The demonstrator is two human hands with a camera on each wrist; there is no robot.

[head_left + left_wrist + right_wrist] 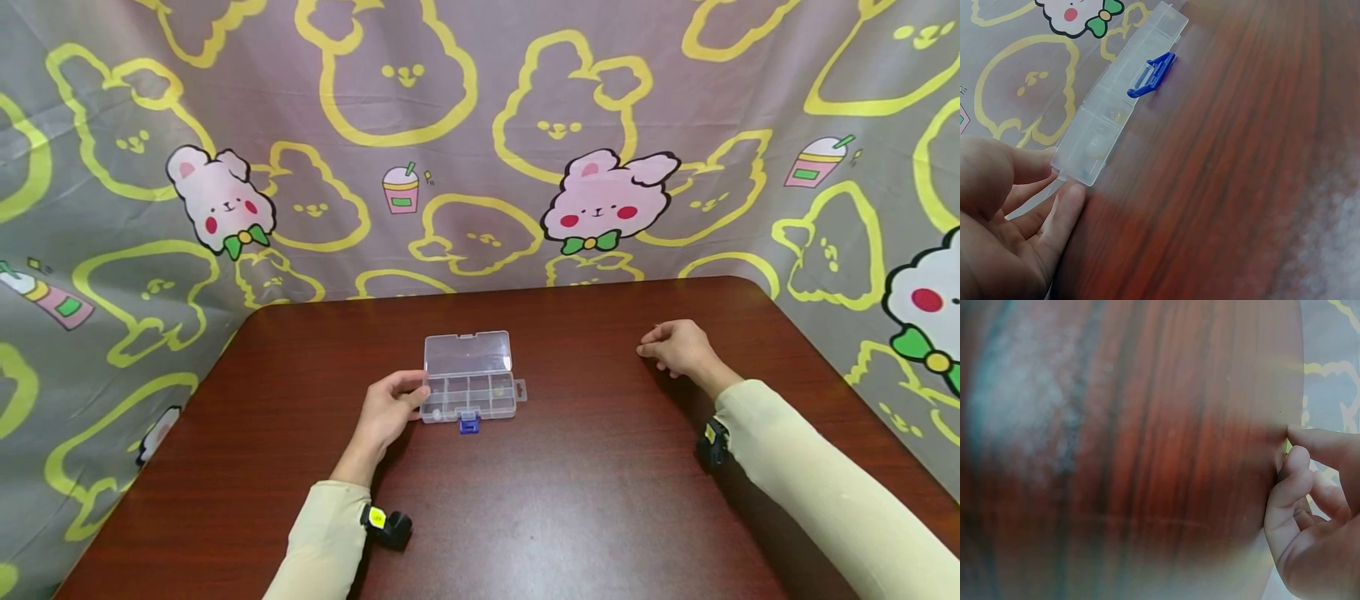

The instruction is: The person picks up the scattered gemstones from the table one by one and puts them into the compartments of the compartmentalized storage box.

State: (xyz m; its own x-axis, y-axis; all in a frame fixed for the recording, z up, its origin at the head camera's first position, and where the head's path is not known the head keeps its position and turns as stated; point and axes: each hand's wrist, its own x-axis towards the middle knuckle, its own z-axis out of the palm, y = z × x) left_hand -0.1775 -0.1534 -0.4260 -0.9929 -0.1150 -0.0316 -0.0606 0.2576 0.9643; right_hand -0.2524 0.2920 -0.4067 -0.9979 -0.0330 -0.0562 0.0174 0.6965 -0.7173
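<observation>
A clear plastic compartment box (480, 412) stands on the table with its lid (468, 354) raised at the back. Its blue latch (468, 423) hangs at the front. My left hand (386, 412) grips the box's left end, thumb and fingers around a clear tab (1038, 199) in the left wrist view. A small pale round thing (1094, 147) shows through the wall near that end. Well to the right of the box, my right hand (678, 348) is low over the table, thumb and index fingertips close together. I cannot tell whether they pinch anything.
The brown wooden table (570, 500) runs back to a patterned cloth (465, 242) that hangs behind it and along both sides. A clear hanging tab (521, 390) sticks out from the box's right end. Each wrist wears a black camera (714, 443).
</observation>
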